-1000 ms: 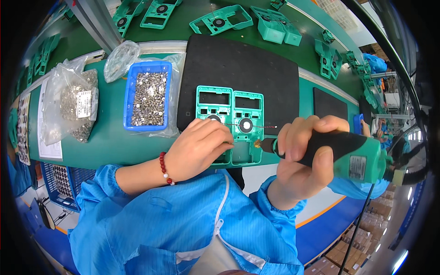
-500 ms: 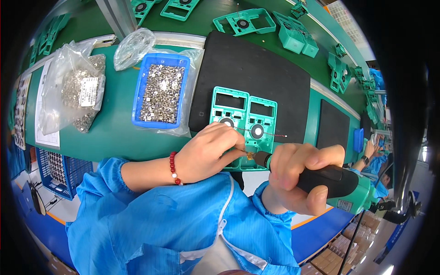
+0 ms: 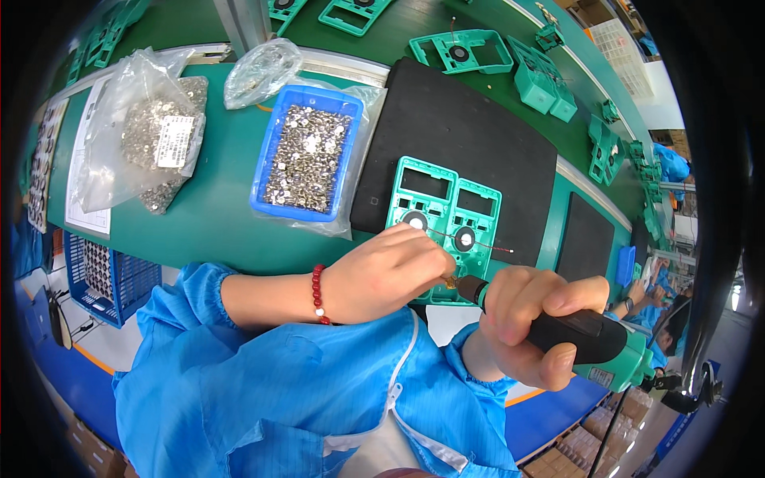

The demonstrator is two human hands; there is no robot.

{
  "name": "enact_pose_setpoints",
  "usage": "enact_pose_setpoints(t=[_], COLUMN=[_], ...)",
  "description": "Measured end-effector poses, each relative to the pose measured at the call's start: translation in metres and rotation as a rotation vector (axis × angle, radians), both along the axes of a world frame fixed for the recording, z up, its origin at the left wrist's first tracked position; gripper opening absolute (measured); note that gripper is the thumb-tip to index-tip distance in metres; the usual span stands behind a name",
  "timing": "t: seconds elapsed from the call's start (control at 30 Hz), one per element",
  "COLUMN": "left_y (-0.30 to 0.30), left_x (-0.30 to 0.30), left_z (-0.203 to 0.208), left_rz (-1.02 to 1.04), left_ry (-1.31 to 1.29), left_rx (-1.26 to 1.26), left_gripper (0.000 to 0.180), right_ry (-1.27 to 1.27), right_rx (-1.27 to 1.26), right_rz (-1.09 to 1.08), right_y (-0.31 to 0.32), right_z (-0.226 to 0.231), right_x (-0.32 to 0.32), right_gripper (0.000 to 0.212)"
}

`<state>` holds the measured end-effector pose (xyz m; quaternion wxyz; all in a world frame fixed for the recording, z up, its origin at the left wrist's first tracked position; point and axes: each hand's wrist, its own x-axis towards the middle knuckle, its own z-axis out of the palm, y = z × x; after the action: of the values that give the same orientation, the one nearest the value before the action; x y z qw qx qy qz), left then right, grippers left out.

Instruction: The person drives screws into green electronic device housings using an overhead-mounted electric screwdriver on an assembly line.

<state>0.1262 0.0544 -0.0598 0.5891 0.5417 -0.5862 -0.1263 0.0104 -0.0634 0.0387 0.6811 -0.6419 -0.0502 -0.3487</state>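
Observation:
My right hand (image 3: 522, 315) is wrapped round a green and black electric screwdriver (image 3: 586, 338), its tip pointing left. At that tip, a small brass-coloured piece (image 3: 452, 282) touches the fingers of my left hand (image 3: 386, 275). Those fingers are pinched together, and what they hold is hidden. Just beyond both hands lie two joined green plastic housings (image 3: 430, 170), partly covered by my left hand. Each has a round black speaker (image 3: 464, 238) with a pale centre. A thin dark red wire (image 3: 496, 248) runs across them to the right.
Left of the housings stands a blue tray (image 3: 261, 199) full of small metal screws (image 3: 309, 155). A clear bag of metal parts (image 3: 163, 135) lies farther left. The housings rest partly on a black mat (image 3: 470, 127). More green housings (image 3: 486, 52) sit along the far strip. Another person's hand (image 3: 637, 293) shows at right.
The whole view has shifted, so the bench things appear farther right. My left hand's fingers now curl more over the screwdriver tip. My right hand keeps its grip on the screwdriver.

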Motion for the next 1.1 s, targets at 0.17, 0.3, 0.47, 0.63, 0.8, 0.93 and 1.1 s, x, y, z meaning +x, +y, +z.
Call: enact_pose_setpoints(t=[0.17, 0.3, 0.47, 0.63, 0.8, 0.93, 1.1], left_y=[0.002, 0.005, 0.008, 0.019, 0.038, 0.038, 0.04], left_x=[0.002, 0.001, 0.009, 0.079, 0.122, 0.127, 0.127], left_z=[0.002, 0.006, 0.014, 0.021, 0.013, 0.012, 0.001], left_rz=[-0.075, -0.045, -0.023, 0.314, 0.491, 0.441, 0.57], left_ry=[-0.081, -0.149, -0.271, -0.523, -0.87, -0.835, -0.899], left_rx=[-0.011, 0.008, 0.063, 0.214, 0.706, 0.757, 0.533], left_gripper=[0.023, 0.024, 0.025, 0.02, 0.012, 0.01, 0.012], right_ry=[0.0, 0.006, 0.017, -0.052, -0.039, -0.008, -0.072], right_rx=[-0.004, 0.04, -0.056, -0.055, -0.044, -0.072, 0.016], right_rz=[-0.034, -0.025, -0.044, -0.208, -0.281, -0.254, -0.314], right_y=[0.003, 0.008, 0.008, -0.004, -0.005, -0.005, -0.009], right_z=[-0.003, -0.004, -0.007, -0.017, -0.024, -0.033, -0.05], right_x=[0.0, 0.0, 0.005, 0.005, 0.006, 0.009, 0.005], right_gripper=[0.04, 0.043, 0.043, 0.036, 0.033, 0.034, 0.034])
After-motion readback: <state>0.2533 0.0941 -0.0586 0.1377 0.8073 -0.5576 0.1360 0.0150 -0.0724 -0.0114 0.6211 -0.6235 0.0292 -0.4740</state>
